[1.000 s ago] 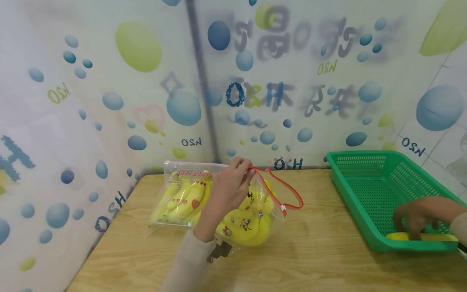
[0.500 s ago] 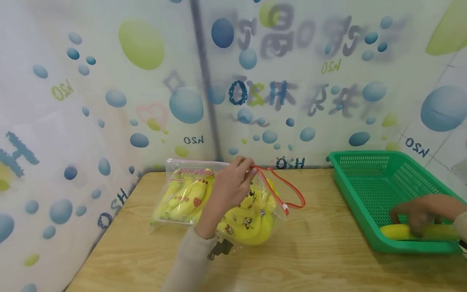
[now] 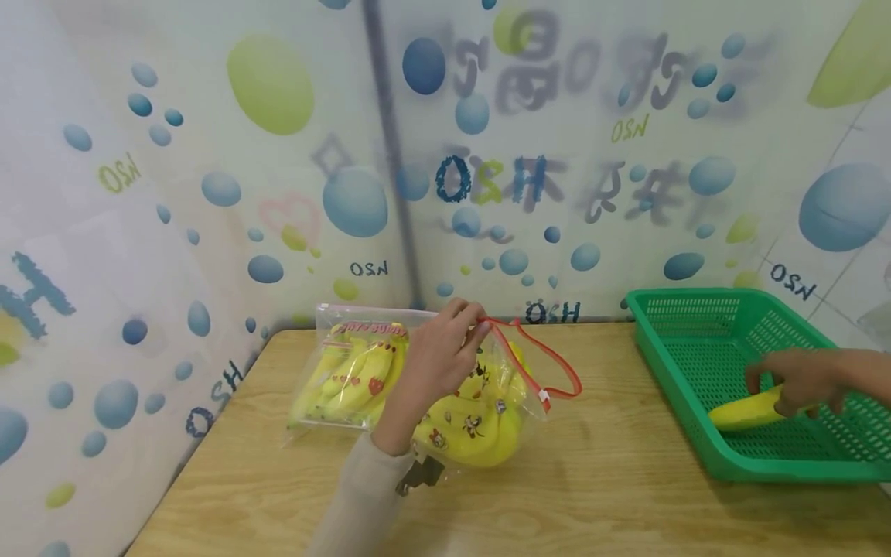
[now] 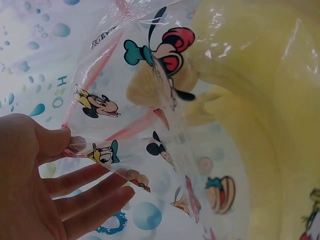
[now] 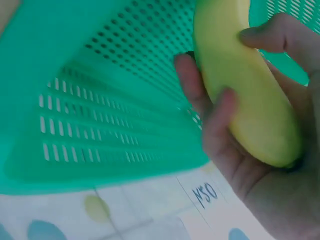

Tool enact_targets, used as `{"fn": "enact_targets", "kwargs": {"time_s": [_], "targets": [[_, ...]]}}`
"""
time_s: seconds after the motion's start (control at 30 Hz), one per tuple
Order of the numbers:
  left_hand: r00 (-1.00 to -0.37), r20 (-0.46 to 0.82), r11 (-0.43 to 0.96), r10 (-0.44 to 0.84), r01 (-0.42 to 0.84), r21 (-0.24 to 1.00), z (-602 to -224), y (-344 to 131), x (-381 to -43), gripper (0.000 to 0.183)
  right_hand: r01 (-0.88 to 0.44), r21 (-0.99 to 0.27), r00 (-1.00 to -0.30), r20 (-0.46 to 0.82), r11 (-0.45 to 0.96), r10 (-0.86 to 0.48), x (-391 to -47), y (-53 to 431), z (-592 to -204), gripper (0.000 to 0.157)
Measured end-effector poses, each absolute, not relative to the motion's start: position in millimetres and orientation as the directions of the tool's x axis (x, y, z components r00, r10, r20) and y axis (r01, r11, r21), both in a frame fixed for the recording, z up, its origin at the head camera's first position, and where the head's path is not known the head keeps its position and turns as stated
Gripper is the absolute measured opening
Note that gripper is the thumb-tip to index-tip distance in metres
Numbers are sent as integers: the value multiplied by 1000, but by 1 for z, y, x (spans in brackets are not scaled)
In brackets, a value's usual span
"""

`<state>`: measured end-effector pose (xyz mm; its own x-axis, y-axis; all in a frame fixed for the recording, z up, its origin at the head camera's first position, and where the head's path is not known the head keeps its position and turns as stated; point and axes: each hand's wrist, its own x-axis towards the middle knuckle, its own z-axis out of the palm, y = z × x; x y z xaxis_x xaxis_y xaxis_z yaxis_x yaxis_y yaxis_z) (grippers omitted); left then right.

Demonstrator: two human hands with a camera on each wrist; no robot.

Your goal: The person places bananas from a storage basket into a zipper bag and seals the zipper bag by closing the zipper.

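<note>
My left hand (image 3: 445, 348) pinches the red-edged mouth of a clear zip bag (image 3: 480, 422) printed with cartoon figures. Yellow bananas (image 4: 280, 125) fill that bag, and its red zip rim stands partly open to the right, with a white slider (image 3: 544, 395) at the corner. In the left wrist view, thumb and forefinger hold the rim while the other fingers extend behind the film. Over the green basket (image 3: 668, 402), my right hand (image 3: 810, 379) grips a single banana (image 5: 240, 85). Its fingers and thumb wrap around the fruit in the right wrist view.
Left of the cartoon bag lies a second clear zip bag (image 3: 355, 371) with a pink top, holding several bananas. Both bags lie on a wooden table (image 3: 592, 495). A bubble-patterned sheet (image 3: 592, 131) rises behind the table's back edge.
My right hand has lifted the banana from the basket's near edge, moving up and away toward the basket's middle. The left hand stays at the bag's rim.
</note>
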<state>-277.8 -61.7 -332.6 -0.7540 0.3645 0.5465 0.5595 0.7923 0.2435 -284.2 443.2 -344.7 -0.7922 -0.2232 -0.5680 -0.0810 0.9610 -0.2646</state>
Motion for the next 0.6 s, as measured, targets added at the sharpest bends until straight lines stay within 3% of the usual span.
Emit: {"fn": "enact_targets", "kwargs": {"time_s": [0.23,0.6], "targets": [[-752,550,784,363,566,255,-334,-63,-277,23,-148,-230,-864,-443,962,-239,-291,439,-316,37],[-756,541,773,369,573,273,-333,-63,-277,22,-195,-264,-912,-307,945,-274,-287,412,-263,41]]}}
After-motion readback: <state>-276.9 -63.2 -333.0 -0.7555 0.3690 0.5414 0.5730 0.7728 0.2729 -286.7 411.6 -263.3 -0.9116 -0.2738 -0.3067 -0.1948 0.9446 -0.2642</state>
